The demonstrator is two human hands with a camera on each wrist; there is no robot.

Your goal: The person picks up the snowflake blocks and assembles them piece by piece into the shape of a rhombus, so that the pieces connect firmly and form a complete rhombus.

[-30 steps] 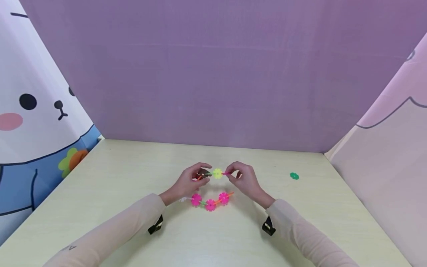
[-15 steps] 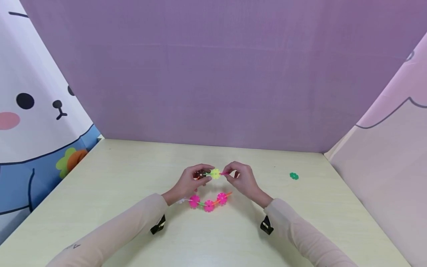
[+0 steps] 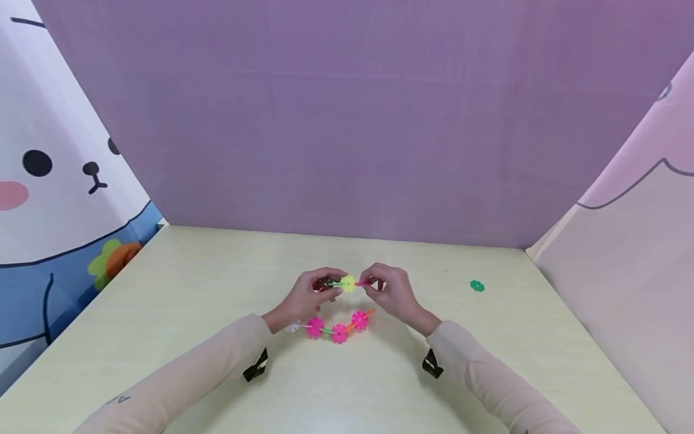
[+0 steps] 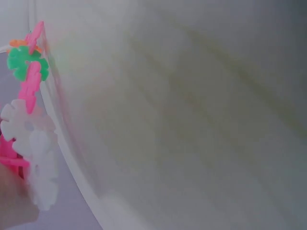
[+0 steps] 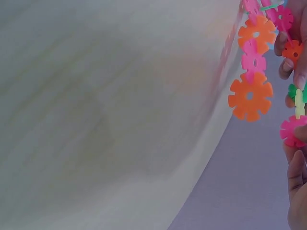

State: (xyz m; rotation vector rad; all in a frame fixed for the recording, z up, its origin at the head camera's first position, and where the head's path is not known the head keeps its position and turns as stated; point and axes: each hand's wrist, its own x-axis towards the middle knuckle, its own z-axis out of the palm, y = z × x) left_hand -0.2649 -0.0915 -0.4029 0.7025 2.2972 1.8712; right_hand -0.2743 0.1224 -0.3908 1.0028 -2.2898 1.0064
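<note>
Between the hands, in the head view, runs a chain of slotted plastic snowflake discs. The left hand (image 3: 300,298) grips it beside a yellow snowflake disc (image 3: 349,284), with a green disc (image 5: 291,91) at its fingertips in the right wrist view. A pink snowflake disc (image 5: 292,132), joined to the yellow one, is pinched by the right hand (image 3: 398,296). Lower down hangs or lies more of the chain, with pink discs (image 3: 339,333) and thin edge-on discs between them. White discs (image 4: 33,139) show close up in the left wrist view.
A single green snowflake disc (image 3: 477,286) lies on the pale wooden table (image 3: 206,259), right of the hands. A purple panel (image 3: 347,120) stands behind the table, with printed cloths (image 3: 65,217) at the sides.
The right hand has shifted slightly left, closer to the left hand. The yellow disc and the lower chain have drifted a little left. Both hands keep their hold.
</note>
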